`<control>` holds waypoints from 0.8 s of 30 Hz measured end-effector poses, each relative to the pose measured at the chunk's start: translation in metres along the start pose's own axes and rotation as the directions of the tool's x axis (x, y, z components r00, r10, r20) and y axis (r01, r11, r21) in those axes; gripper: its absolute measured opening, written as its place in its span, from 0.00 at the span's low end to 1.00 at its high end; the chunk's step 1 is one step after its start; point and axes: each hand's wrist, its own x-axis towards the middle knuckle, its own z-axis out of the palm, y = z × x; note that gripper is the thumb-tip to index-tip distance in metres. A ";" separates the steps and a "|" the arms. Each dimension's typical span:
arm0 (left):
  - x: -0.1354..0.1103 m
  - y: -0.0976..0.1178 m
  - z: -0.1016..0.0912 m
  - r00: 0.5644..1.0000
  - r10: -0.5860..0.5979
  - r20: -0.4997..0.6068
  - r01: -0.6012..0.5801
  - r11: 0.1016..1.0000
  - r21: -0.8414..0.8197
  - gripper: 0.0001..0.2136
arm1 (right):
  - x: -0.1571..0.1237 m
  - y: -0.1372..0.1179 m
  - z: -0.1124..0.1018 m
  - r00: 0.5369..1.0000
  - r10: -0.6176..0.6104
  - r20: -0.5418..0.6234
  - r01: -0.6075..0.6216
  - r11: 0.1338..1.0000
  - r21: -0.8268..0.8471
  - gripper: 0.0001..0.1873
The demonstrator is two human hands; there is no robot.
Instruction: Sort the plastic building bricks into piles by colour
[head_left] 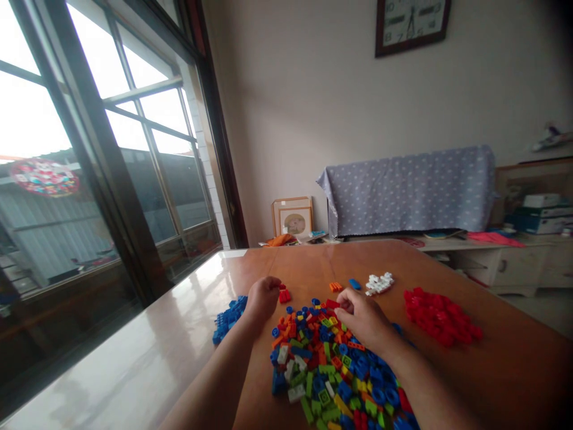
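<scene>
My left hand (264,295) is closed in a pinch beyond the mixed pile, with a bit of red brick (282,286) showing at its fingertips. Just below those fingertips, small red bricks (285,296) lie on the table. My right hand (362,310) pinches a red brick (332,304) between thumb and fingers, over the far edge of the mixed pile of toy building bricks (326,370). That pile holds blue, green, orange, yellow, red and white pieces. My right forearm covers part of its right side.
A heap of blue bricks (229,319) lies left of my left hand. Farther back are orange bricks (335,286), a blue brick (354,283) and a white brick cluster (379,283). Red bricks (441,316) are heaped at right on the brown table (286,266).
</scene>
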 end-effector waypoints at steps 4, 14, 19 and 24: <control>0.015 0.000 0.013 0.998 0.021 0.066 -0.030 0.988 0.148 0.11 | 0.000 -0.001 0.000 1.000 0.009 -0.007 -0.009 1.000 0.024 0.02; 0.020 0.006 0.048 0.985 0.077 0.154 -0.126 0.933 0.338 0.04 | 0.000 -0.008 -0.003 0.999 0.027 -0.027 -0.026 0.999 0.034 0.01; 0.019 0.005 0.045 0.983 0.055 0.175 -0.110 0.940 0.322 0.04 | -0.001 -0.008 -0.004 0.999 0.024 -0.033 -0.023 0.999 0.028 0.02; 0.021 0.017 0.037 0.973 0.070 0.222 -0.110 0.979 0.169 0.09 | -0.001 -0.007 -0.003 1.000 0.020 -0.022 -0.019 0.999 0.027 0.02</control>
